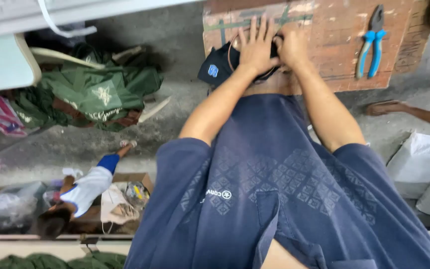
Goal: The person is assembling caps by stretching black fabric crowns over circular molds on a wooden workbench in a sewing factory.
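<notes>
Hands: your left hand (257, 45) lies flat, fingers spread, on the dark cap (217, 67) — right hand (292, 46) clenches its edge.
Worktop (334, 45): blue-handled pliers (372, 42) lie well apart.

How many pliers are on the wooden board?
1. The blue-handled pliers lie on the wooden board, to the right of the person's right hand and left hand, which press on a dark cloth. More could be hidden off-frame.

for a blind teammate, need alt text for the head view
Seen from above, a person's left hand lies flat and right hand presses on a dark cloth piece on a worn wooden board. Blue-handled pliers lie at the board's right.
</notes>
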